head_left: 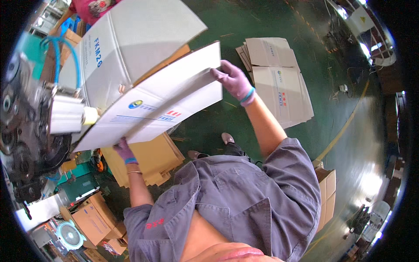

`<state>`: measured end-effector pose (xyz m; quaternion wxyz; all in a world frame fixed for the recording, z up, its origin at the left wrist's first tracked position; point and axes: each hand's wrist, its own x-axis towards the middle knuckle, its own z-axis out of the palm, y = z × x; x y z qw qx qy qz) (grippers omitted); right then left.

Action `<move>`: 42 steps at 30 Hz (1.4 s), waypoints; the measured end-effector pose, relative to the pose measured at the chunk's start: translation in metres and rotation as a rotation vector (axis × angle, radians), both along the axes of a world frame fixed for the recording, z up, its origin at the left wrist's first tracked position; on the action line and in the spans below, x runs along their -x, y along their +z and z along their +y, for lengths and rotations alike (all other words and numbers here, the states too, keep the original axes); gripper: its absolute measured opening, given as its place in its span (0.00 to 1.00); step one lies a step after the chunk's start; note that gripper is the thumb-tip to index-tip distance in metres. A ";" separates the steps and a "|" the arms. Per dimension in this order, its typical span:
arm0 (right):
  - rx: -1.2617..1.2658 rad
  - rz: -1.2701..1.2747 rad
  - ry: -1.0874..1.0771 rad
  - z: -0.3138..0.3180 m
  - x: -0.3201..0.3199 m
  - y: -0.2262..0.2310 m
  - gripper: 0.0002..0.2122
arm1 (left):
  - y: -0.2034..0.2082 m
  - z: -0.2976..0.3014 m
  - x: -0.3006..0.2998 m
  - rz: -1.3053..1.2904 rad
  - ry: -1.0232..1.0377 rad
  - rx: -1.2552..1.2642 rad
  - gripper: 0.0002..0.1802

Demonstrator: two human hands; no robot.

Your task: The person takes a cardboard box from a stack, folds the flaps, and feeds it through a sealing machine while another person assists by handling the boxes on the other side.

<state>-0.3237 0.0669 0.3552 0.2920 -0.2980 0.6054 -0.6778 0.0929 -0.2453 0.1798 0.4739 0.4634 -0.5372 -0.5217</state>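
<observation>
A white printed carton sheet (150, 115) with a fold line slants across the view in front of me. My gloved right hand (235, 83) pinches its right edge, thumb on the near face. My gloved left hand (125, 150) grips the lower edge near the left end, its fingers partly hidden. Behind the sheet rises a larger white carton panel (148, 32), with a strip of brown board between; I cannot tell whether they are joined. The left end of the sheet reaches the dark machine (26, 131), beside its pale roller (90, 115).
Flattened white cartons (275, 83) lie stacked on the green floor at right. Brown cardboard sheets (148, 163) are piled beneath my left hand. Another person's red top (89, 8) shows at upper left. Brown boxes (91, 220) and a fan (70, 236) stand at lower left.
</observation>
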 end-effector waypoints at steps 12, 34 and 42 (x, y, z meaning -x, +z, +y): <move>-0.500 0.055 -1.011 0.337 0.311 -0.053 0.34 | 0.059 0.273 0.324 -0.624 -0.935 0.718 0.41; -1.427 0.765 0.910 0.101 -0.010 -0.218 0.20 | -0.273 0.162 -0.015 -0.199 0.875 -1.124 0.50; -1.173 0.836 1.147 0.027 -0.102 -0.233 0.23 | -0.262 0.191 -0.082 -0.061 0.722 -0.939 0.23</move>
